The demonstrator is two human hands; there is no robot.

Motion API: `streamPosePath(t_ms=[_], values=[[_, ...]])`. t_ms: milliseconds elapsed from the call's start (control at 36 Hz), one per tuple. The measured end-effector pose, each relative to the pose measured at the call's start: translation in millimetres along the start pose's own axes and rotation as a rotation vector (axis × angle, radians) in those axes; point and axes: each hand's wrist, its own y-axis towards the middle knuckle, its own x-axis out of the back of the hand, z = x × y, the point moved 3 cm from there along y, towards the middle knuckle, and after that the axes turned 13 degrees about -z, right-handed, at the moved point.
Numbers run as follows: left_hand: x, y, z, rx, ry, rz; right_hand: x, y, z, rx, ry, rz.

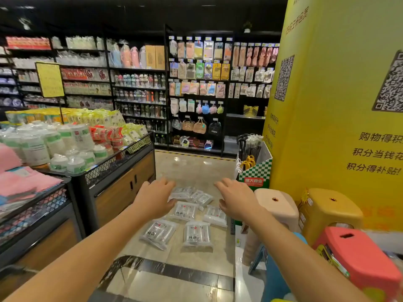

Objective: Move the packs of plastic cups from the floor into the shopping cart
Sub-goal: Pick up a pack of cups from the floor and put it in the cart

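Several clear packs of plastic cups lie flat on the tiled floor: two near ones, two in the middle and more beyond them. My left hand hovers open above the far left packs, fingers spread, holding nothing. My right hand is stretched out open to the right of the packs, also holding nothing. No shopping cart is in view.
A display stand with a mesh rim full of paper cups borders the aisle on the left. Stacked plastic stools, beige, yellow and red, stand on the right by a yellow pillar. An umbrella box stands behind them.
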Motion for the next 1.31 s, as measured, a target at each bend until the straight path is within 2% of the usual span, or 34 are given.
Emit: streamPosePath(t_ms=[306,611,806,1139,1306], values=[[-55,13,30,0.037,0.005,0.094,-66,44,5,0.001,0.025,0.08],[-123,88,134,0.058,-0.051,0.116,-133,151,26,-0.013,-0.005,0.109],[-159,137,175,0.055,-0.073,0.159,-160,199,18,-0.089,-0.008,0.123],[-245,249,175,-0.006,-0.105,0.187,-231,278,-60,-0.163,-0.008,0.137],[-289,323,159,0.063,-0.115,0.205,-274,330,-123,-0.182,0.027,0.151]])
